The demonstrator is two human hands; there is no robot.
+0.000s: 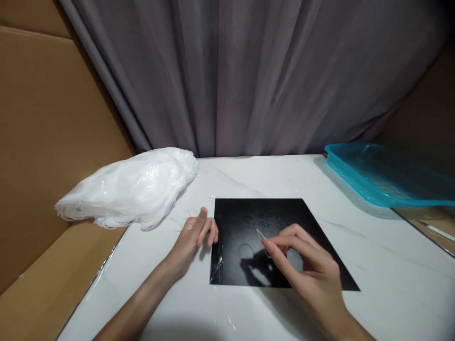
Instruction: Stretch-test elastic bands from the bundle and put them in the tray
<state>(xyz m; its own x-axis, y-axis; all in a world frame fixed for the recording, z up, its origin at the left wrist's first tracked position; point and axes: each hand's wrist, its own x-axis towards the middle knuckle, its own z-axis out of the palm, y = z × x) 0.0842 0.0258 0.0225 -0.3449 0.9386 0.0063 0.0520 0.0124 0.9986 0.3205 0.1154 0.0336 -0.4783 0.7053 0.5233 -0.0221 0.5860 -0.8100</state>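
The right hand (pixel 309 260) pinches a thin translucent loop (pixel 261 234) between its fingers over the black mat (pixel 234 213); a light, steady pinch should best preserve its shape. The left hand (pixel 199 232), fingers loosely curled, thumb apart, is beside the mat's left edge.

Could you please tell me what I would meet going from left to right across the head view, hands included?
White plastic bundle → left hand → thin translucent loop → right hand → blue translucent tray.
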